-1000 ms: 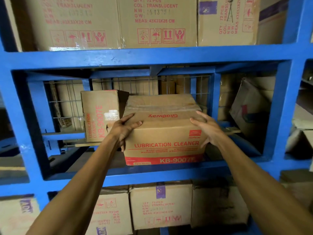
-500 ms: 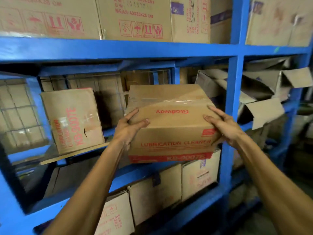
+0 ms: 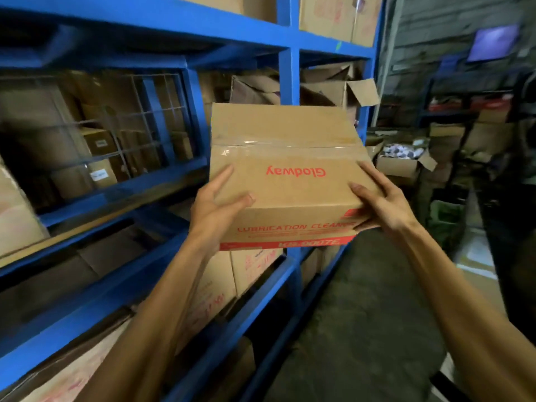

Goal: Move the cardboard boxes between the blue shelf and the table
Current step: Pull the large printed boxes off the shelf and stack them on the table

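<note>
Two hands, left hand (image 3: 216,206) and right hand (image 3: 383,204), clamp opposite near corners of the taped brown cardboard box (image 3: 285,175), held clear in front of the blue metal shelf (image 3: 287,71), presumably for carrying.

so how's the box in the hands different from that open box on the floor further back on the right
The held box is taped shut across its top; the open floor box has its flaps spread and pale contents showing. The held box is carried in the air by the left hand and right hand; the other sits low by the blue shelf. The held box bears red print; none shows on the other. Both are brown cardboard.
</note>
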